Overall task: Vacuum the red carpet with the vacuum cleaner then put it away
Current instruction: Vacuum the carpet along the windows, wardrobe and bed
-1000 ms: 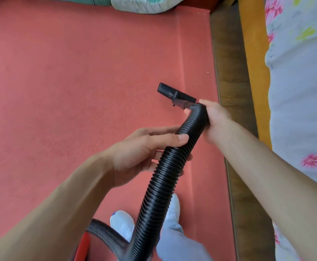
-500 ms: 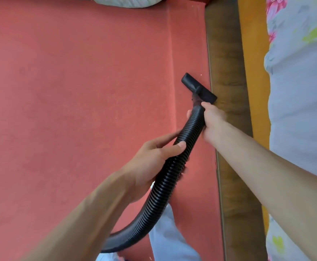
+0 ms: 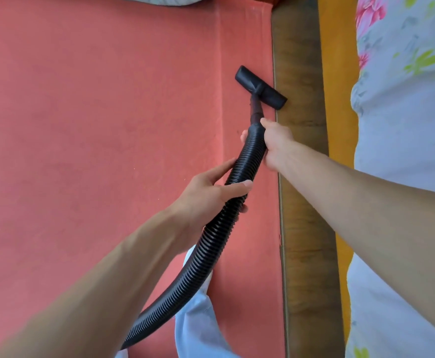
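Both hands grip the black ribbed vacuum hose [image 3: 239, 177] — the right hand [image 3: 278, 143] wraps its upper end just behind the short tube, the left hand [image 3: 211, 189] clasps it lower down. Ahead of the right hand, the flat black nozzle head [image 3: 261, 91] lies at the right edge of the red carpet [image 3: 95, 112], its tip over the wooden floor strip [image 3: 301, 177] — beside that, a floral bedsheet [image 3: 404, 125].

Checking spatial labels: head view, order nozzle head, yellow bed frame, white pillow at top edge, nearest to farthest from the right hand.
1. Nozzle head: just ahead of the right hand, at the carpet's right edge.
2. Yellow bed frame: to the hand's right, past the wooden floor strip.
3. White pillow: far ahead, left, at the top edge.
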Available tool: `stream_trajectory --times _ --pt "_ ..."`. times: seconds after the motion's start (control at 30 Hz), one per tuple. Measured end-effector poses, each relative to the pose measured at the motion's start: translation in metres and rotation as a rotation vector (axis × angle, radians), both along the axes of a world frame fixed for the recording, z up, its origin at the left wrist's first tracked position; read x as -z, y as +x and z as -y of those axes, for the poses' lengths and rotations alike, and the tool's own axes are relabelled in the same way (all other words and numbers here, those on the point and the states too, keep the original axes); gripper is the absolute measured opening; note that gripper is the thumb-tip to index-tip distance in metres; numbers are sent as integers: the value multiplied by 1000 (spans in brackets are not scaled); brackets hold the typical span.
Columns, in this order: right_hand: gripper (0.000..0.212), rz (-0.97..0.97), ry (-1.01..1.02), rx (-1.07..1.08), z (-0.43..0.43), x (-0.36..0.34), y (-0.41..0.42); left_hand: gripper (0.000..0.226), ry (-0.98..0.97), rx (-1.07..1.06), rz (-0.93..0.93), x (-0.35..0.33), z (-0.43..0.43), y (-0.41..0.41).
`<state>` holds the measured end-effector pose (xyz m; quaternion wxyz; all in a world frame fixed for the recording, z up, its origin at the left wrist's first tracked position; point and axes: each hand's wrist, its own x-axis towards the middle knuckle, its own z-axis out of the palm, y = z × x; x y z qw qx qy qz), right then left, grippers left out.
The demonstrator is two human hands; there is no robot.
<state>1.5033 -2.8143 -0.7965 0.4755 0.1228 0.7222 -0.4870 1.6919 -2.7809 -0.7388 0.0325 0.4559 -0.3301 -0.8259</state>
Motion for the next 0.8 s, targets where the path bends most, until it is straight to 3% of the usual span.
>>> stream_trajectory --times 0.27,0.47,0.67,0.8 --pt "30 88 68 -50 -73 -17 46 47 101 115 -49 -30 -36 55" --pt "31 185 29 -82 -144 -61 117 30 79 188 -105 -76 -85 124" --pt "30 249 122 -239 -212 -95 213 33 60 209 -25 -127 -145 216" --pt "24 301 209 -239 -270 -103 275 30 146 173 41 -146 -207 270"
